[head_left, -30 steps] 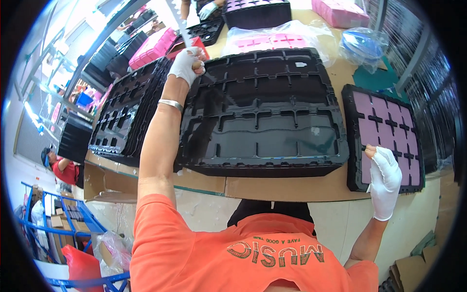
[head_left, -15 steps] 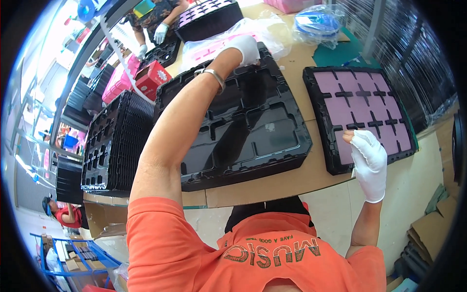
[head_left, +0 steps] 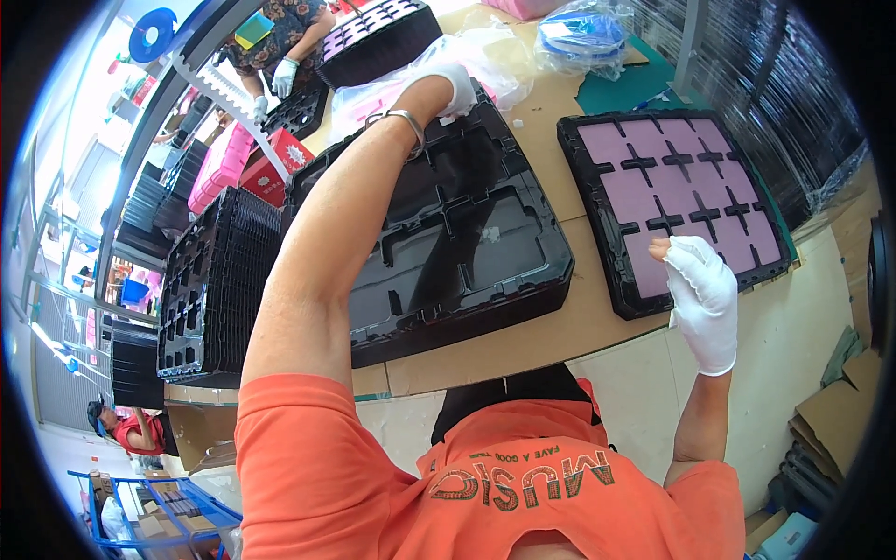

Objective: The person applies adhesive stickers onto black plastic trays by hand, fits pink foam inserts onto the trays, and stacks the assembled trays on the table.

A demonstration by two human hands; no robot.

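My left hand (head_left: pixel 455 87), in a white glove, reaches across to the far edge of a stack of shiny black plastic trays (head_left: pixel 518 247). Its fingers are mostly hidden, so their grip cannot be made out. My right hand (head_left: pixel 704 303), also in a white glove with a bare fingertip showing, is curled closed above the near edge of another black tray (head_left: pixel 597 219). Whatever it may hold is hidden. Pink-purple sheets (head_left: pixel 686 173) fill that tray's compartments, between black cross-shaped dividers.
A tall stack of black trays (head_left: pixel 219 289) stands at the left, near a red box (head_left: pixel 280 166). Clear plastic wrap (head_left: pixel 499 56) and a bagged blue roll (head_left: pixel 583 37) lie at the back. Across the table, a co-worker's gloved hand (head_left: pixel 285 77) is beside a black tray.
The whole scene has shifted a little left in the picture as the head moved. My left hand stays at the tray stack's far edge; my right hand stays curled by the filled tray.
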